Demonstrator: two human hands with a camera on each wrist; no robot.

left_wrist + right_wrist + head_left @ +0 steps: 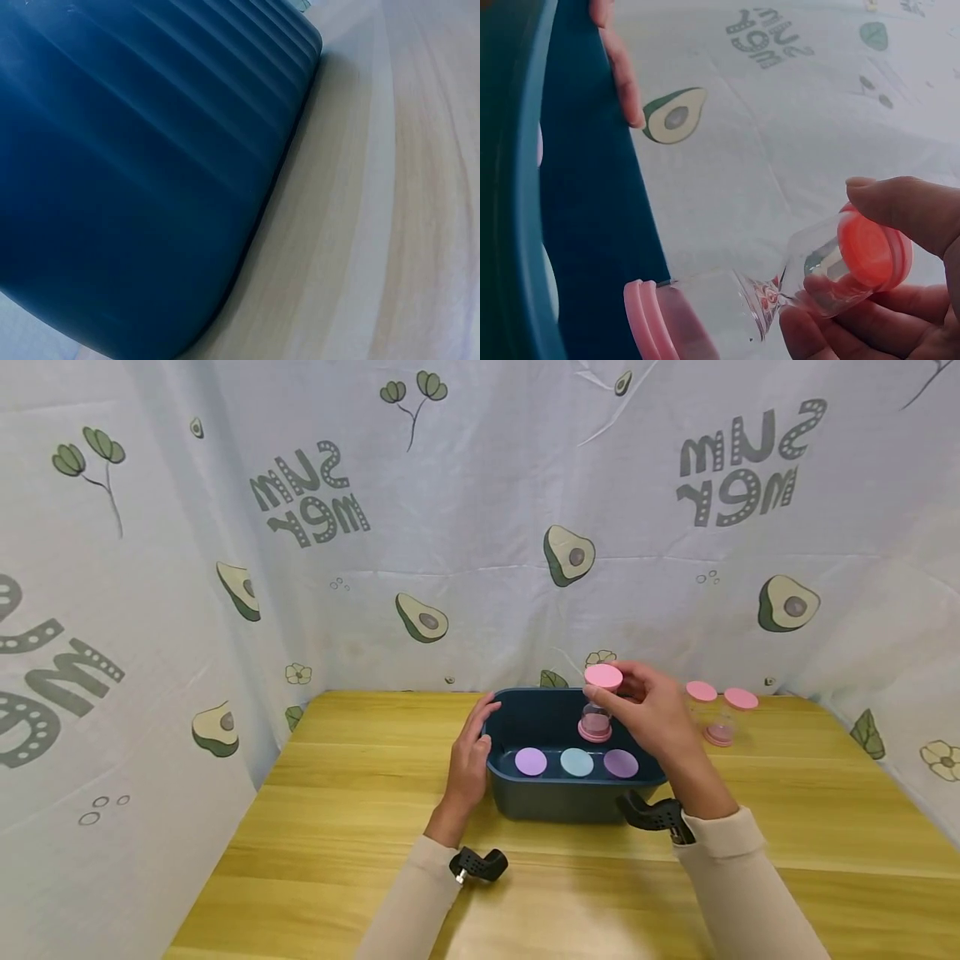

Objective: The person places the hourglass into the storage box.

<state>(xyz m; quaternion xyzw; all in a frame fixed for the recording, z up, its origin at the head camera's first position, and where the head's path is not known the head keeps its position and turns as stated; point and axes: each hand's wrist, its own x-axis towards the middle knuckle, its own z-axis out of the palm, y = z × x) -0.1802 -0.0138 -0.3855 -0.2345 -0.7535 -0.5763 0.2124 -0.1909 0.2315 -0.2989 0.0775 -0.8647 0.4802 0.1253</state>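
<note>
My right hand [654,714] pinches a clear hourglass with pink caps [596,725] and holds it upright over the dark blue bin [558,802]. In the right wrist view, thumb and fingers hold one end of that hourglass [705,311]. My left hand [467,768] rests at the bin's left end, fingers fairly straight along the rim. The left wrist view shows only the bin's ribbed outer wall [150,165] and the table. Inside the bin, along its near side, stand a purple-capped timer [531,762], a light blue one [577,762] and another purple one [621,764].
Two more pink-capped hourglasses [741,698] stand on the wooden table [337,827] to the right of the bin, partly behind my right hand. A white curtain [480,527] with avocado prints hangs along the back and left of the table.
</note>
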